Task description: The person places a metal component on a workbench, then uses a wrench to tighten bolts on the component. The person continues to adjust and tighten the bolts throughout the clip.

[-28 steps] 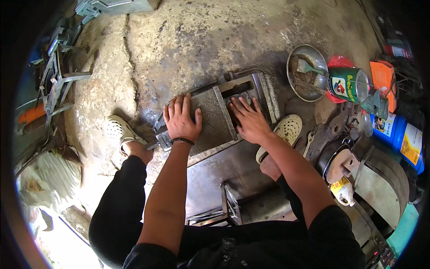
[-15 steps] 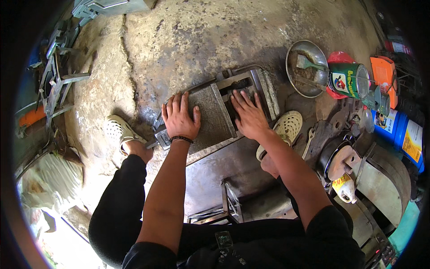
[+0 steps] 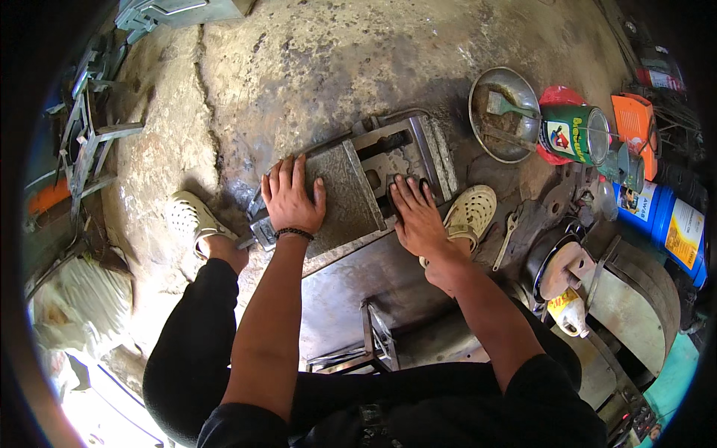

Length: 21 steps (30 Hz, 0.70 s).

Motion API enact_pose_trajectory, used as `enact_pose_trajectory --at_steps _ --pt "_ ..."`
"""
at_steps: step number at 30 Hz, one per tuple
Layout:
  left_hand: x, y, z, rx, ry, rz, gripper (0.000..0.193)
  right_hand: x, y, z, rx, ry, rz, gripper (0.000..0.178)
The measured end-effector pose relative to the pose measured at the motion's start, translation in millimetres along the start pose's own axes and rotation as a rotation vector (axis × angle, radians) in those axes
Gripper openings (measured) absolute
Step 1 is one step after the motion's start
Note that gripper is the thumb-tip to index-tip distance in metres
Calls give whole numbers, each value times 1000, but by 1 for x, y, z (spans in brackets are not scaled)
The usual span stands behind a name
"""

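Head view: the right hand [image 3: 420, 222] rests over the near end of a metal casing's [image 3: 340, 198] opening; whether it pinches anything is hidden. The left hand [image 3: 293, 200] lies flat, thumb spread, on the casing's left part. Clogs [image 3: 188, 220] flank the casing.

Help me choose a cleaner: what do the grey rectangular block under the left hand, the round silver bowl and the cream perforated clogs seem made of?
Grey rectangular block: probably bare metal, perhaps cast; its flat top looks dull and grainy.
Round silver bowl: smooth metal, possibly steel or aluminium; its wall shines.
Cream perforated clogs: likely moulded foam or rubber; the holed uppers look matte.
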<state>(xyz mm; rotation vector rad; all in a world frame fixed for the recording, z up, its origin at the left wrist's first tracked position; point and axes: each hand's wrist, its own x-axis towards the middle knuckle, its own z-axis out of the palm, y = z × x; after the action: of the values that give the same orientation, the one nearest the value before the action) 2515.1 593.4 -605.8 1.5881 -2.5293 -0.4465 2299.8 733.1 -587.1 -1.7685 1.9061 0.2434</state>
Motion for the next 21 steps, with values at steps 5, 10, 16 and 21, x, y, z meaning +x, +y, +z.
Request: enact_pose_trajectory --at_steps 5,10,16,21 --pt "2 0 0 8 -7 19 55 4 2 4 121 243 -9 73" --pt "2 -1 0 4 -4 -4 55 9 2 5 120 144 -64 73" --pt "2 0 -2 2 -2 16 55 14 7 -6 17 183 -134 76" --pt "0 -2 -1 -24 -4 -11 55 17 6 -15 -79 -61 -114 79"
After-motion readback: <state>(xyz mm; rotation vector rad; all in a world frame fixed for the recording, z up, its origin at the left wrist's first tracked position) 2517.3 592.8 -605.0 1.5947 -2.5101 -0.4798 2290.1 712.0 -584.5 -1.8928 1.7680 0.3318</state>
